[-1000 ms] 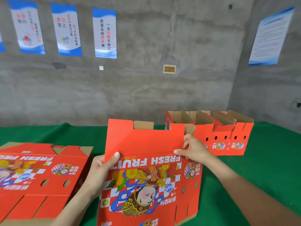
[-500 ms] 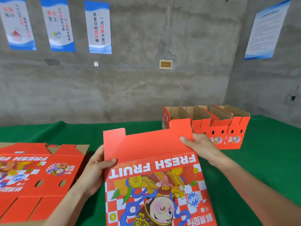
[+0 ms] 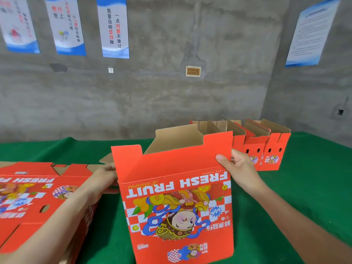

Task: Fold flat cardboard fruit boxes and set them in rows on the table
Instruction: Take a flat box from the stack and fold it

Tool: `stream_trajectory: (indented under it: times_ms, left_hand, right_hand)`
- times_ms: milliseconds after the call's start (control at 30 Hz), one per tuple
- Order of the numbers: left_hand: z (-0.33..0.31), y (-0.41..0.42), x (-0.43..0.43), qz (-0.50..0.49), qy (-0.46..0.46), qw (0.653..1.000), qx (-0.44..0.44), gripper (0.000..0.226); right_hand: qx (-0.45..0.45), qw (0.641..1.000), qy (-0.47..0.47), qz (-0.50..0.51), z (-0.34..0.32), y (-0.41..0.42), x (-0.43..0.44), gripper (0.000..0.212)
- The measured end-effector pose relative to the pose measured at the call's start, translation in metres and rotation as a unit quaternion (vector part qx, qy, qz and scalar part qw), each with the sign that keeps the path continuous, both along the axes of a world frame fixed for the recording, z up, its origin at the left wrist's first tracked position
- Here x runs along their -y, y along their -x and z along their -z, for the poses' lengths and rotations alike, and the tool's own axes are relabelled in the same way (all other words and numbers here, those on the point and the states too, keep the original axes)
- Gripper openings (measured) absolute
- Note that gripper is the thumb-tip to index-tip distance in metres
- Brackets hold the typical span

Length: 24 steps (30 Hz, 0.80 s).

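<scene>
A red cardboard fruit box (image 3: 177, 202) printed "FRESH FRUIT" upside down stands in front of me on the green table (image 3: 308, 187), partly opened into a tube, its brown inside showing at the top. My left hand (image 3: 103, 178) holds its left edge, fingers partly hidden behind the panel. My right hand (image 3: 237, 169) grips its upper right edge, thumb on the red front. A row of folded red boxes (image 3: 264, 147) stands behind at the right, tops open.
A stack of flat red boxes (image 3: 36, 197) lies at my left, under my left forearm. A grey concrete wall with posters (image 3: 114, 27) runs behind the table. Green cloth shows to the right of the box and behind the stack.
The box was flat and tilted in my hands; now it has opened into a tube and its brown back panel shows. My left hand moved from the front to the left edge.
</scene>
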<state>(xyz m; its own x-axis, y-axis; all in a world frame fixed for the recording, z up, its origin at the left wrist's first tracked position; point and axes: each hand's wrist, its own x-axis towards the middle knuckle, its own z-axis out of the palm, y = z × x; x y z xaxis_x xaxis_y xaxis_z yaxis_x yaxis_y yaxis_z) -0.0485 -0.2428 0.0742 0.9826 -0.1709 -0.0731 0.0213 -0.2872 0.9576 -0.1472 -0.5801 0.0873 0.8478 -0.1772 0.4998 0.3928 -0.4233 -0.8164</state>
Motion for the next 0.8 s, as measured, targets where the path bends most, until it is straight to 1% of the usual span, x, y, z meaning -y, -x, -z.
stream_trajectory:
  times_ms: [33,100,167,200,233,300,367,433,500,567,667,733,767,800]
  left_hand:
    - [-0.001,0.002,0.001,0.015,-0.014,1.000,0.007,0.014]
    - [-0.002,0.007,0.004,0.023,-0.050,0.997,0.057,0.016]
    - [-0.002,0.011,0.010,-0.010,-0.077,0.991,0.109,0.022]
    - [-0.001,0.013,0.012,-0.028,-0.070,0.990,0.118,0.027]
    - [0.002,0.015,0.015,-0.048,-0.056,0.990,0.123,0.031]
    - [0.010,0.018,0.018,-0.104,-0.021,0.985,0.133,0.029]
    - [0.022,0.022,0.023,-0.164,0.045,0.978,0.122,0.026]
    - [0.035,0.025,0.028,-0.208,0.125,0.966,0.089,0.033]
    - [0.047,0.028,0.034,-0.242,0.179,0.951,0.066,0.039]
    - [0.054,0.029,0.041,-0.270,0.198,0.940,0.059,0.042]
    - [0.058,0.031,0.046,-0.294,0.221,0.928,0.062,0.043]
    - [0.058,0.034,0.047,-0.274,0.254,0.925,0.061,0.043]
    - [0.058,0.036,0.046,-0.254,0.267,0.928,0.060,0.047]
    - [0.058,0.039,0.045,-0.236,0.260,0.934,0.067,0.055]
  right_hand:
    - [0.003,1.000,-0.003,-0.002,0.003,0.002,-0.001,0.024]
    - [-0.001,1.000,-0.002,-0.004,0.008,0.005,-0.002,0.022]
    - [-0.011,1.000,-0.007,-0.003,0.012,0.010,-0.002,0.018]
    - [-0.015,1.000,-0.006,0.002,0.013,0.013,-0.001,0.018]
    - [-0.018,1.000,-0.002,0.009,0.015,0.016,0.000,0.020]
    - [-0.022,0.999,0.027,0.039,0.020,0.022,0.002,0.031]
    - [-0.021,0.995,0.062,0.072,0.029,0.025,0.001,0.039]
    - [-0.023,0.994,0.052,0.093,0.038,0.026,-0.002,0.048]
    - [-0.042,0.990,0.037,0.127,0.044,0.026,-0.007,0.060]
    - [-0.066,0.984,0.028,0.161,0.047,0.023,-0.007,0.060]
    - [-0.097,0.977,0.027,0.188,0.052,0.015,-0.003,0.051]
    - [-0.096,0.977,0.032,0.189,0.058,0.011,-0.002,0.047]
    - [-0.093,0.977,0.031,0.189,0.061,0.009,-0.002,0.045]
    - [-0.095,0.977,0.031,0.189,0.063,0.007,-0.001,0.043]
